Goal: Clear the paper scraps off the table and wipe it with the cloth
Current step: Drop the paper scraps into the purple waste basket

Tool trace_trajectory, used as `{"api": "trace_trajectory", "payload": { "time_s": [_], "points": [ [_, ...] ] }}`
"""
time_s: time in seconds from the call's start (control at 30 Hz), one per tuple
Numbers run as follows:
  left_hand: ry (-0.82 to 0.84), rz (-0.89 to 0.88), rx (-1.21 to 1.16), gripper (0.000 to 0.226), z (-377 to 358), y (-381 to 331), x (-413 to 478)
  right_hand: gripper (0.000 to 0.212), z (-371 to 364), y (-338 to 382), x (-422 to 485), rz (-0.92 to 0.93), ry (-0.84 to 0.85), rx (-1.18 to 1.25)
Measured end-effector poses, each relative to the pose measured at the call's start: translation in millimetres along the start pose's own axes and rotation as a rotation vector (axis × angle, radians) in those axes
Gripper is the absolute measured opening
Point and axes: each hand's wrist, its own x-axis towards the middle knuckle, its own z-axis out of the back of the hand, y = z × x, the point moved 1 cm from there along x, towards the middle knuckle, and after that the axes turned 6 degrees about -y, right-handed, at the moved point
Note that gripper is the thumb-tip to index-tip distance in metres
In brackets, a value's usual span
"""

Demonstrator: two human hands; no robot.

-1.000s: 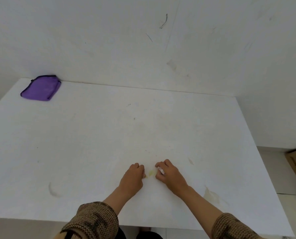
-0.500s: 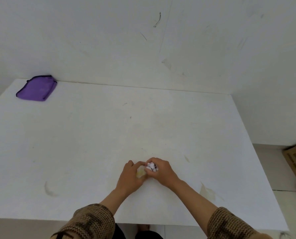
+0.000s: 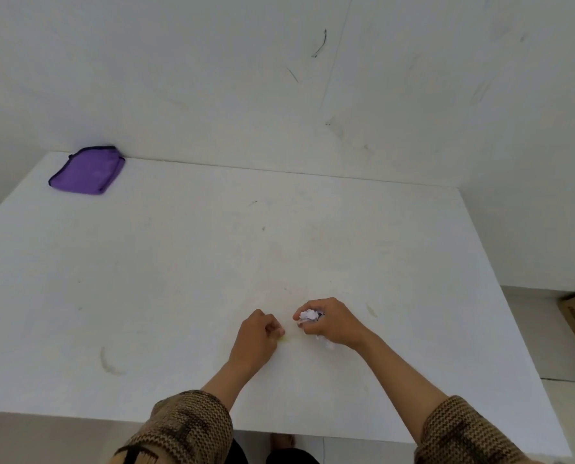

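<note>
Hands side by side: right hand (image 3: 336,324) grips paper scraps (image 3: 309,314); left hand (image 3: 257,336) curled, contents unclear.

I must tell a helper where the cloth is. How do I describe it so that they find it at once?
Start from the white table that stands against the white wall. Look at its far left corner, where the cloth lies flat and folded. It is purple with a dark edge, the only purple thing in view.

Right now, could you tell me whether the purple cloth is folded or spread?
Folded: the purple cloth lies as a compact thick pad, with layered edges showing.
</note>
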Motion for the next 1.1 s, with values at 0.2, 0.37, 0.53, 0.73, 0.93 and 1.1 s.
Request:
{"api": "trace_trajectory", "payload": {
  "time_s": [0.2, 0.37, 0.53, 0.73, 0.93, 1.1],
  "points": [
    [-0.074, -0.014, -0.082, 0.017, -4.4, 7.7, -12.0, 0.018, 33.0, -11.4, -15.1, -0.166, -0.147, 0.265],
    [-0.02, -0.013, 0.011, 0.024, -4.9, 2.7, -16.7, 0.011, 44.1, -23.7, -25.4, -0.358, -0.265, 0.757],
    [0.025, -0.08, 0.146, 0.007, -2.7, -3.6, -12.4, 0.011, 25.0, -33.0, -26.6, -0.472, -0.335, 1.084],
    [0.116, -0.031, 0.17, 0.024, 8.2, 2.9, -5.7, 0.009, 18.5, -28.8, -24.7, -0.44, -0.261, 1.455],
    [0.236, 0.084, 0.175, 0.007, 13.9, -5.5, 0.1, 0.018, 13.7, -24.2, -21.3, -0.499, -0.273, 1.426],
    [0.362, 0.137, 0.079, 0.021, 36.0, -0.4, -0.5, 0.029, 12.7, -19.8, -17.9, -0.521, -0.37, 1.296]
  ]
}}
